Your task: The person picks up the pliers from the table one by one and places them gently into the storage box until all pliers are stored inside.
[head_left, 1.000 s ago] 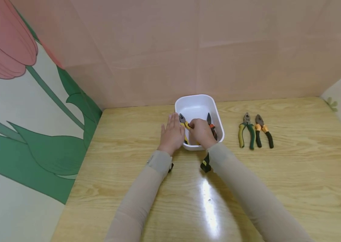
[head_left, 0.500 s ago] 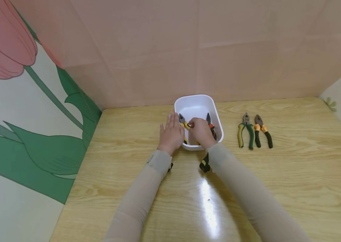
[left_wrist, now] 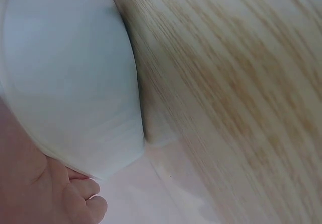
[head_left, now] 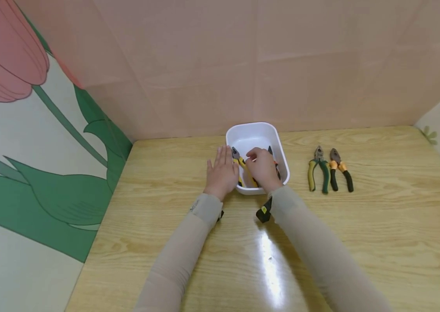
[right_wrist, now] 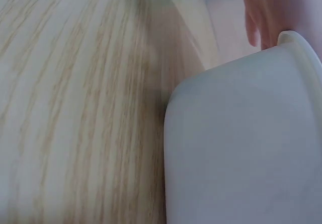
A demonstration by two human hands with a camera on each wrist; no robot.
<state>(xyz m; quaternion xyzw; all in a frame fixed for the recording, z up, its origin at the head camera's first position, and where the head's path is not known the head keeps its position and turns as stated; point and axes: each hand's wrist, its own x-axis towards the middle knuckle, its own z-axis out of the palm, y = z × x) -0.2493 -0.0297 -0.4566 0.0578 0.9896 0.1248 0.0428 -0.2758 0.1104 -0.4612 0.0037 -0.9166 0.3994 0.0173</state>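
Pliers with yellow handles (head_left: pixel 242 163) lay in a white bin (head_left: pixel 250 142) between the straight-fingered left hand (head_left: pixel 221 174) and loosely curled right hand (head_left: pixel 264 171).

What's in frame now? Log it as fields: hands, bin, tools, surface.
left hand: left hand rests along bin's left rim, fingers straight
right hand: right hand over bin, fingers bent; grip unclear
bin: white bin, upright
tools in bin: yellow-handled pliers; dark-tipped tool, partly hidden by right hand
tools right of bin: green-handled pliers; orange-and-black pliers
surface: wooden table
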